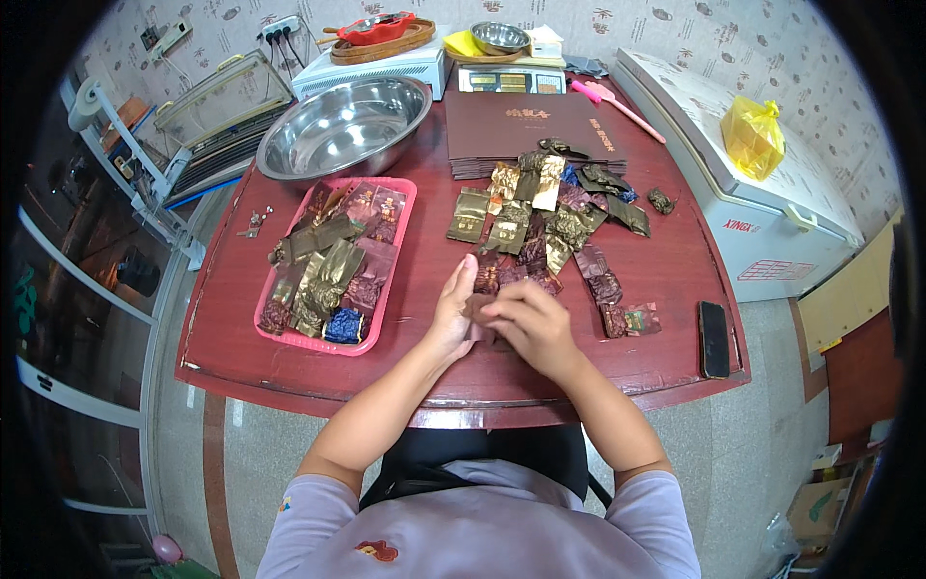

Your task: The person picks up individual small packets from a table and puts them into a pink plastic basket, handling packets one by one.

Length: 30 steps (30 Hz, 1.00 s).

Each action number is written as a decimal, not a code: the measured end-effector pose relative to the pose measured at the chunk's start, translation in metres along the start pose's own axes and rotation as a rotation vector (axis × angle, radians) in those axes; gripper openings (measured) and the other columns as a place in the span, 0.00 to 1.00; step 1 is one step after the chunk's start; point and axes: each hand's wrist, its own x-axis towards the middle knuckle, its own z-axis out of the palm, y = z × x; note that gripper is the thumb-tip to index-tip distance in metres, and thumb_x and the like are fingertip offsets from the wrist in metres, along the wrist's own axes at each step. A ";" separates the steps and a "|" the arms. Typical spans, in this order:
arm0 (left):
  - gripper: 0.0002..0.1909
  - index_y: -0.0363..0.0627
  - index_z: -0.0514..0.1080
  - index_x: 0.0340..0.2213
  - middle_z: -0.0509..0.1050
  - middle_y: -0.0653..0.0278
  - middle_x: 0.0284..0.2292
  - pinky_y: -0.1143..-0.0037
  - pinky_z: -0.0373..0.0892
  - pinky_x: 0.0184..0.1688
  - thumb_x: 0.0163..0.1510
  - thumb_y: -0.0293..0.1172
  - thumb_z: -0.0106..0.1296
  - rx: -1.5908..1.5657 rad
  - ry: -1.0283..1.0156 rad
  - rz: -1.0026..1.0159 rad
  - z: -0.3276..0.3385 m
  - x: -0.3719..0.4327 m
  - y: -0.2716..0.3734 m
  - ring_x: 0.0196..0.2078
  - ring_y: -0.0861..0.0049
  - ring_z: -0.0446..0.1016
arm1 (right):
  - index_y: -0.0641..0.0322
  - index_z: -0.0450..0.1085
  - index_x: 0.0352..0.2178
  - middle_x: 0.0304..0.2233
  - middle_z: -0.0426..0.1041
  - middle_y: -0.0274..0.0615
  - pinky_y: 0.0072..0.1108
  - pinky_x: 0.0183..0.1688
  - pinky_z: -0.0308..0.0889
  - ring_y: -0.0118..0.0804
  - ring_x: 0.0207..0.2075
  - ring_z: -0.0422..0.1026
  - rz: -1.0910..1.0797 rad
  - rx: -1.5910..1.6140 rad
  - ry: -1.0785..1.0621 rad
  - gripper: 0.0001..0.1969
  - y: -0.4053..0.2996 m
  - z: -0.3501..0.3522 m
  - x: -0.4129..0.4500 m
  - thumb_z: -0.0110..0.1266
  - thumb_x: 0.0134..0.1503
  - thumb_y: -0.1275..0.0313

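Over the near middle of the table, my left hand point(452, 315) and my right hand point(534, 324) hold a small brown foil packet point(477, 310) between them. My fingers hide most of it. Just beyond my hands lies a loose pile of vacuum-packed foil packets point(510, 224) in gold, olive, maroon and blue. To my left, a pink plastic basket point(411, 217) holds several similar packets, among them a blue one point(343, 326). Two maroon packets point(597, 275) point(629, 319) rest right of my hands.
A large steel basin point(347, 130) stands behind the basket. Flat brown printed cartons point(499, 127) are stacked at the back, before a weighing scale point(510, 79). A smartphone point(713, 340) lies near the right edge. A chest freezer point(781, 217) stands beyond that side.
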 end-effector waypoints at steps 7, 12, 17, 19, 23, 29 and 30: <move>0.24 0.42 0.64 0.52 0.74 0.65 0.43 0.78 0.67 0.50 0.65 0.49 0.41 0.139 -0.183 0.105 0.001 0.000 -0.013 0.45 0.81 0.72 | 0.66 0.73 0.32 0.32 0.71 0.43 0.25 0.38 0.69 0.39 0.35 0.72 0.164 -0.213 0.401 0.08 0.008 -0.017 0.007 0.62 0.49 0.80; 0.24 0.41 0.66 0.50 0.73 0.65 0.43 0.77 0.66 0.50 0.66 0.50 0.40 0.104 -0.116 0.151 -0.005 0.005 -0.013 0.45 0.81 0.71 | 0.66 0.73 0.36 0.34 0.72 0.43 0.25 0.41 0.68 0.39 0.37 0.73 0.113 -0.135 0.193 0.10 0.012 -0.015 0.002 0.62 0.50 0.77; 0.23 0.41 0.67 0.47 0.72 0.65 0.42 0.76 0.66 0.48 0.66 0.50 0.39 0.051 0.020 0.233 -0.005 0.016 -0.009 0.44 0.81 0.70 | 0.65 0.75 0.34 0.32 0.73 0.40 0.23 0.37 0.69 0.36 0.34 0.73 0.196 0.143 -0.141 0.09 0.010 -0.020 0.002 0.64 0.49 0.77; 0.24 0.40 0.66 0.48 0.71 0.65 0.43 0.76 0.65 0.50 0.66 0.50 0.40 0.060 0.048 0.247 -0.007 0.018 -0.006 0.45 0.81 0.69 | 0.64 0.76 0.34 0.31 0.73 0.38 0.23 0.36 0.69 0.34 0.33 0.73 0.193 0.189 -0.244 0.09 0.011 -0.021 0.000 0.64 0.48 0.77; 0.21 0.39 0.66 0.46 0.72 0.65 0.43 0.77 0.64 0.50 0.66 0.47 0.42 0.203 0.165 0.430 -0.021 0.026 -0.011 0.45 0.82 0.69 | 0.64 0.77 0.33 0.30 0.74 0.39 0.23 0.35 0.68 0.34 0.32 0.73 0.165 0.097 0.003 0.11 0.011 -0.027 0.005 0.66 0.45 0.78; 0.18 0.37 0.67 0.41 0.76 0.61 0.33 0.74 0.69 0.39 0.65 0.43 0.44 0.686 0.164 0.729 -0.015 0.024 -0.019 0.35 0.80 0.72 | 0.60 0.76 0.34 0.29 0.68 0.40 0.26 0.34 0.69 0.38 0.31 0.72 0.115 -0.182 -0.116 0.12 0.008 -0.008 0.001 0.65 0.44 0.78; 0.18 0.37 0.67 0.41 0.75 0.63 0.31 0.74 0.68 0.38 0.65 0.43 0.44 0.593 0.134 0.744 -0.014 0.024 -0.017 0.34 0.82 0.71 | 0.60 0.76 0.33 0.28 0.68 0.38 0.27 0.33 0.69 0.39 0.30 0.72 0.088 -0.202 -0.113 0.13 0.001 -0.008 0.006 0.65 0.43 0.79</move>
